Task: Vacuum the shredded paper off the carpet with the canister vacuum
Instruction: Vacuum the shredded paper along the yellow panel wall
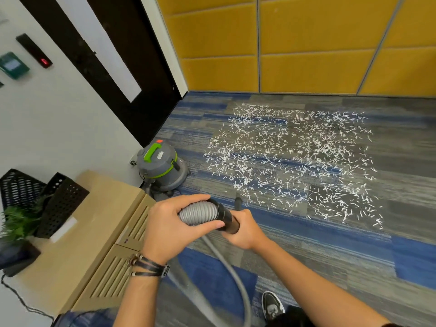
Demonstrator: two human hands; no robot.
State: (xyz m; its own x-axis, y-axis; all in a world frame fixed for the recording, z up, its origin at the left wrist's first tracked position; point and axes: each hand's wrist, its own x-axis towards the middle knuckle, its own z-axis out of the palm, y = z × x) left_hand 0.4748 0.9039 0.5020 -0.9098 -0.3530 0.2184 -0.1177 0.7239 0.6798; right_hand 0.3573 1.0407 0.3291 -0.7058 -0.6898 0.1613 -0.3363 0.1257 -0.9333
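left hand (172,225) has its fingers curled round the grey hose (198,214); right hand (243,230) grips the black tube (227,218). paper (295,156) litters the carpet (330,256) mid-frame, just right of the vacuum (160,166).

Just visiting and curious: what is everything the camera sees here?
shredded paper: many, white, scattered on carpet
carpet: one, blue-grey, whole floor
canister vacuum: one, grey and green, beside door
hose: one, grey, from hands to bottom edge
tube: one, black, hose end, towards paper
cabinet: one, beige, left
mesh trays: two, black, on cabinet
plant: one, green, on cabinet
wall panels: several, yellow, far wall
door: one, black, left wall
shoe: one, black-white, bottom edge
left hand: one, grips hose
right hand: one, grips tube
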